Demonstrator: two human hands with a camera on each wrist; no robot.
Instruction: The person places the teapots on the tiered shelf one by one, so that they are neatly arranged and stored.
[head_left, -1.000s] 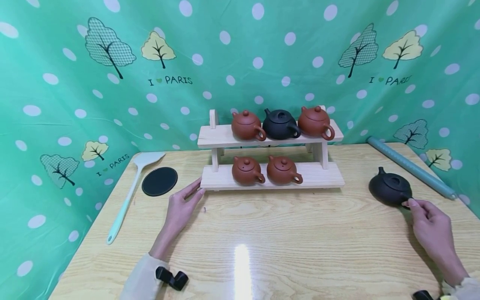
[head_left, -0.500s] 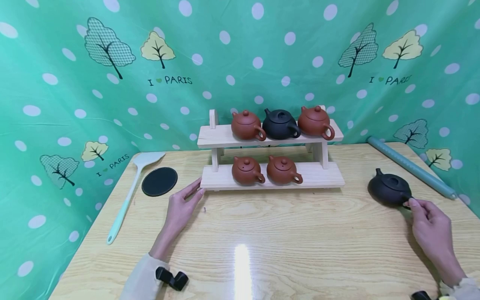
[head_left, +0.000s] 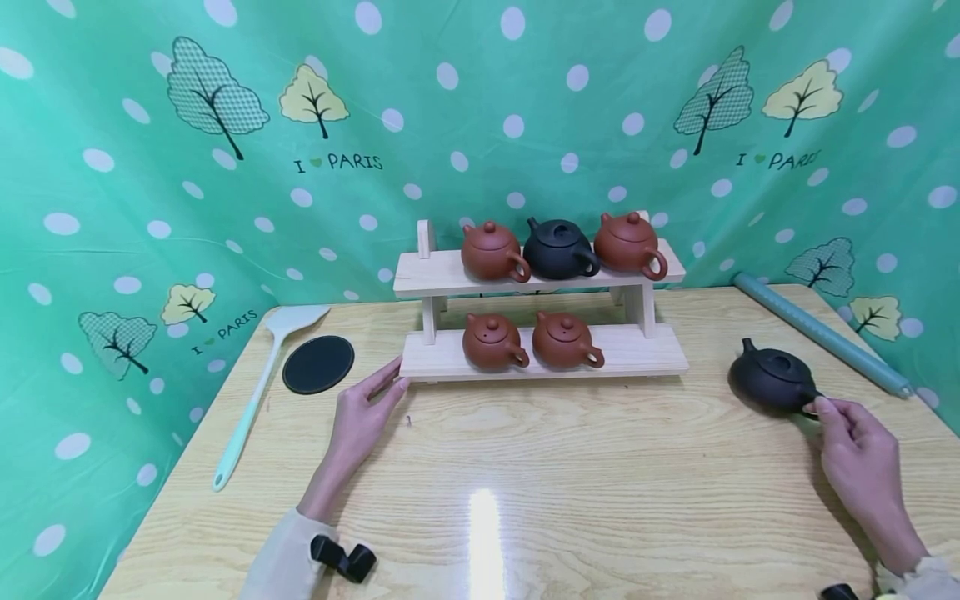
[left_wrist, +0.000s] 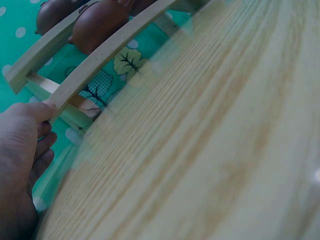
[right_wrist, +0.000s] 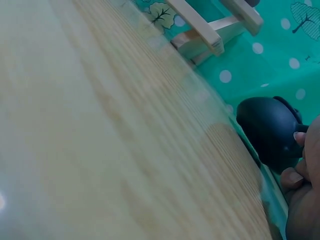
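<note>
At the right of the table, my right hand (head_left: 858, 450) pinches the handle of a black teapot (head_left: 772, 379) between thumb and fingers. The teapot's spout points away from me; whether its base touches the table is hard to tell. My left hand (head_left: 366, 417) holds the front left corner of a two-tier wooden rack (head_left: 435, 357), thumb at the front edge. On the upper tier stand a brown teapot (head_left: 491, 252), a black teapot (head_left: 557, 252) and another brown teapot (head_left: 628, 244). Two small brown teapots, a left one (head_left: 491, 343) and a right one (head_left: 562, 342), sit on the lower tier.
A pale-green spatula (head_left: 255, 408) and a round black coaster (head_left: 318, 364) lie on the left side of the table (head_left: 585, 492). Behind the held teapot lies a teal roll (head_left: 825, 335). A green patterned curtain (head_left: 517, 100) hangs behind and beside the table.
My right hand and the black teapot have shifted slightly to the left. The left hand stays at the rack's corner.
</note>
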